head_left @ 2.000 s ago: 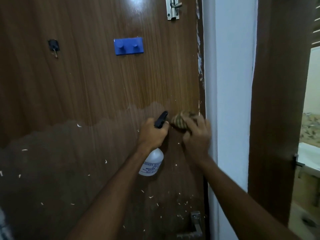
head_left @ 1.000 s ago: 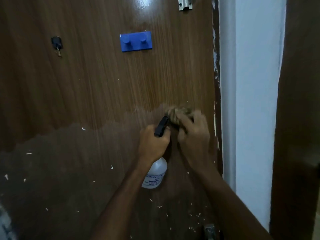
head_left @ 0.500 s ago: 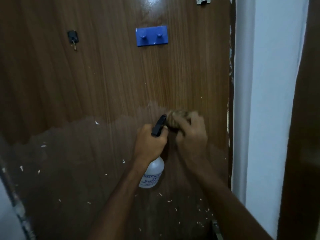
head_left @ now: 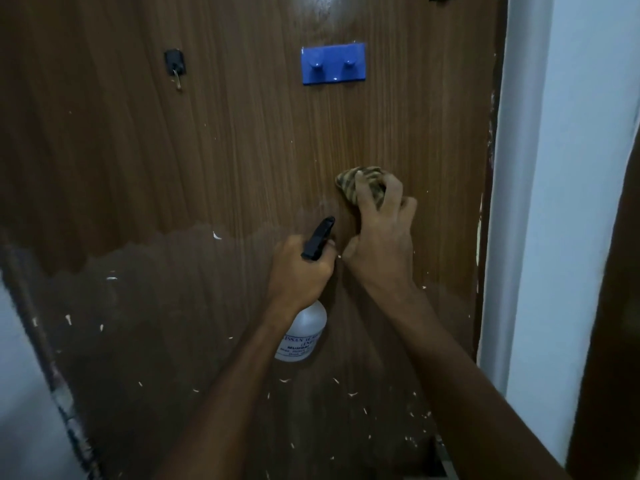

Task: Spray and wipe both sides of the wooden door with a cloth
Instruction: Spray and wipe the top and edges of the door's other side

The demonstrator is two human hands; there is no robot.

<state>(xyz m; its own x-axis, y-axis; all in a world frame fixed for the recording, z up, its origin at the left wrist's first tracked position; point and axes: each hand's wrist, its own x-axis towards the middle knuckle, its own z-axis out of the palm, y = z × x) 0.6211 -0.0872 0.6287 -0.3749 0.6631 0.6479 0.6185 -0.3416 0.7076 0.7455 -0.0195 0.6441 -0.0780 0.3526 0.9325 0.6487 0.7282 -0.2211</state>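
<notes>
Right hand: your right hand [head_left: 379,233] bunches the striped cloth [head_left: 360,188] against the wooden door [head_left: 242,150], near its right edge.
Left hand: your left hand [head_left: 299,271] is curled round the spray bottle [head_left: 304,336], just beside the door face.
Risk: the bottle's black nozzle [head_left: 318,239] may knock your wiping wrist; wet laminate may let the cloth skid.

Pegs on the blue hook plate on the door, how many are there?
2: a left peg and a right peg, side by side on the blue plate, above the cloth. None appear hidden.
</notes>
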